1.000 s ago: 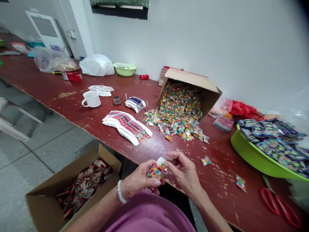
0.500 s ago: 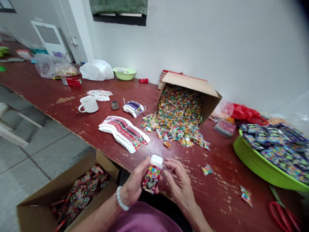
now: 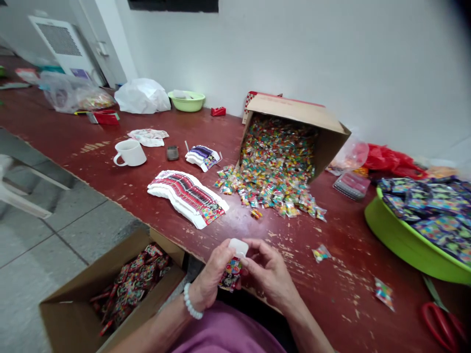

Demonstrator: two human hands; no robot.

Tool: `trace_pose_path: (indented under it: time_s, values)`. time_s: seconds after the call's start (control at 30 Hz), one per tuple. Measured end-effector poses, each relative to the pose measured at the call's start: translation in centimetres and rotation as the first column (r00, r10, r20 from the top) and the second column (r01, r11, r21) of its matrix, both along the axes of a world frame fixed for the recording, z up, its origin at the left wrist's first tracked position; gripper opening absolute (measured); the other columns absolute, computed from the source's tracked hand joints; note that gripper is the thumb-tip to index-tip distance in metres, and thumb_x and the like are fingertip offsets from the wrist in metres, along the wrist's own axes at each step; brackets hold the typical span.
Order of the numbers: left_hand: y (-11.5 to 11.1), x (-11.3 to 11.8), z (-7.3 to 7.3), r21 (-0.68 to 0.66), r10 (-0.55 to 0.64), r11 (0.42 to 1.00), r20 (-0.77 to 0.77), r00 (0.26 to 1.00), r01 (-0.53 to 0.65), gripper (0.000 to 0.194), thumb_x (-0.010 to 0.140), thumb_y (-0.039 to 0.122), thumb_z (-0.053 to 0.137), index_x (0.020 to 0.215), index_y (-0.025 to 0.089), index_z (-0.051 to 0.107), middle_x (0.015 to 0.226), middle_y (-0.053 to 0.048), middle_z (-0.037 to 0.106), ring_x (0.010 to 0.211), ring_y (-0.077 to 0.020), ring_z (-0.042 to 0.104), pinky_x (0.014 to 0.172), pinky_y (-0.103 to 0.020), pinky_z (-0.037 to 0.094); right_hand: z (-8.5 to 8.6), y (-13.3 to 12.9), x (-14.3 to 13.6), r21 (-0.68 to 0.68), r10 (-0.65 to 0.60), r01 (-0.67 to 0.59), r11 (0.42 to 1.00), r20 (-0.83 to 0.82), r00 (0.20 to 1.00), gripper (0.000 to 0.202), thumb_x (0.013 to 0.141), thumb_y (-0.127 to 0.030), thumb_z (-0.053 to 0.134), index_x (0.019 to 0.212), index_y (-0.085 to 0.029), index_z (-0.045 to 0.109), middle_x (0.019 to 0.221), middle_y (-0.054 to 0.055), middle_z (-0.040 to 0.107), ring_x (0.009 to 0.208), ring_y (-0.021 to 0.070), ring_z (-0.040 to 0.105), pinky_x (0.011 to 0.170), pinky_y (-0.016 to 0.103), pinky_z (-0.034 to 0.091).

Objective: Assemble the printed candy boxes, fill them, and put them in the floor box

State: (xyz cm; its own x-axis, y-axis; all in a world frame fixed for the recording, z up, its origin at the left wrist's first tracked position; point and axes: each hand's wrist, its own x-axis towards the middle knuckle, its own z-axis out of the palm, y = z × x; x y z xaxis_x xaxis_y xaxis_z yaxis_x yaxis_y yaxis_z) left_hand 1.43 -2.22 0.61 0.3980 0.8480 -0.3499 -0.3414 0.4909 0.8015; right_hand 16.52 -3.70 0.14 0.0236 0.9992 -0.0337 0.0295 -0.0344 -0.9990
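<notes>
My left hand (image 3: 211, 277) is wrapped round a small red printed candy box (image 3: 231, 272), held upright over the table's near edge. Its white top flap (image 3: 238, 246) stands up, unfolded. Thumb and fingers of my right hand (image 3: 268, 269) close on the flap's right side. Beyond my hands lies a fanned row of flat red boxes (image 3: 187, 196), with a smaller fan of purple boxes (image 3: 202, 157) behind it. Small clear packets of colourful candy (image 3: 277, 152) spill from a tipped cardboard carton (image 3: 333, 144). Packed red boxes fill part of an open carton (image 3: 61, 318) at lower left.
On the right stand a green basin (image 3: 397, 245) of dark packets and red-handled scissors (image 3: 441, 321). Two loose candy packets lie nearer me. A white mug (image 3: 131, 153), a cloth (image 3: 149, 137), plastic bags and a pale green bowl (image 3: 187, 103) sit further left.
My right hand has moved left onto the box, its fingers now at the white flap. The left hand keeps its hold. The whole view has shifted slightly downward.
</notes>
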Motion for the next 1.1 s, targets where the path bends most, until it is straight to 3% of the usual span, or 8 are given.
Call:
trace_pose_path:
  time_s: [0.13,0.3,0.47,0.6,0.7,0.83,0.97,1.1]
  values:
    - [0.2,-0.2,0.3,-0.094,-0.096,0.99,0.094,0.991,0.105,0.036,0.092,0.053,0.048,0.1,0.02,0.058,0.069,0.0,0.064,0.048,-0.0123,0.059,0.043,-0.021,0.048,0.4,-0.1,0.8,0.129,0.023,-0.035,0.991,0.091,0.996,0.016,0.086,-0.034,0.068,0.08,-0.019,0.071,0.078,0.004,0.068,0.068,0.017,0.064,0.063,0.029,0.052]
    - [0.7,-0.3,0.9,-0.131,-0.114,0.984,0.079,0.99,0.124,0.036,0.092,0.053,0.046,0.098,0.02,0.058,0.068,0.0,0.062,0.044,-0.0121,0.057,0.041,-0.022,0.047,0.9,-0.1,1.3,0.27,0.086,-0.167,0.948,0.29,0.953,0.008,0.087,-0.026,0.065,0.088,-0.021,0.071,0.102,0.008,0.072,0.094,0.0213,0.067,0.086,0.034,0.051]
    - [0.5,-0.3,1.1,-0.003,-0.133,0.991,-0.044,0.99,0.133,0.025,0.093,0.043,0.046,0.096,0.021,0.057,0.068,0.002,0.059,0.051,-0.0113,0.054,0.045,-0.019,0.046,1.5,0.2,0.8,0.126,0.078,-0.12,0.985,0.299,0.951,0.015,0.089,-0.033,0.063,0.086,-0.019,0.07,0.081,0.004,0.07,0.071,0.0168,0.064,0.066,0.027,0.05]
    - [0.3,-0.4,0.8,0.016,-0.119,0.993,-0.051,0.992,0.12,0.043,0.093,0.057,0.041,0.109,0.022,0.059,0.083,-0.002,0.064,0.065,-0.0154,0.059,0.048,-0.022,0.049,1.6,0.4,0.6,0.175,0.107,-0.185,0.967,0.382,0.918,0.014,0.088,-0.031,0.065,0.09,-0.021,0.074,0.081,0.003,0.067,0.074,0.016,0.063,0.068,0.026,0.048]
    - [0.3,-0.4,0.6,-0.012,-0.167,0.986,-0.035,0.985,0.167,0.063,0.091,0.068,0.033,0.116,0.017,0.062,0.079,-0.006,0.066,0.063,-0.0161,0.059,0.047,-0.022,0.048,1.1,0.4,0.5,0.088,0.14,-0.166,0.982,0.248,0.959,0.017,0.09,-0.032,0.062,0.087,-0.02,0.074,0.08,0.004,0.067,0.063,0.0131,0.061,0.059,0.025,0.047]
    - [0.4,-0.3,0.6,-0.009,-0.194,0.981,-0.05,0.98,0.194,0.067,0.09,0.068,0.034,0.106,0.013,0.069,0.066,-0.005,0.064,0.052,-0.0129,0.054,0.045,-0.02,0.045,0.6,0.3,0.2,-0.03,0.128,-0.126,0.992,0.078,0.989,0.019,0.091,-0.03,0.058,0.094,-0.018,0.073,0.085,0.005,0.071,0.05,0.0104,0.056,0.048,0.023,0.046]
    - [0.4,-0.4,0.7,-0.094,-0.142,0.987,-0.099,0.985,0.133,0.052,0.088,0.058,0.05,0.103,0.014,0.072,0.068,-0.005,0.066,0.055,-0.0152,0.058,0.045,-0.022,0.047,1.5,0.1,0.1,0.239,0.076,-0.153,0.959,0.303,0.95,0.015,0.09,-0.023,0.059,0.087,-0.021,0.073,0.087,0.005,0.071,0.074,0.0158,0.065,0.069,0.027,0.051]
    - [0.7,-0.5,0.2,-0.209,-0.099,0.973,0.001,0.995,0.097,0.037,0.087,0.04,0.054,0.111,0.017,0.069,0.077,-0.003,0.07,0.054,-0.0146,0.06,0.046,-0.023,0.048,1.1,-0.9,-0.3,0.289,0.145,-0.258,0.922,0.361,0.921,0.018,0.093,-0.024,0.056,0.107,-0.024,0.067,0.106,0.006,0.067,0.1,0.0191,0.063,0.087,0.032,0.05]
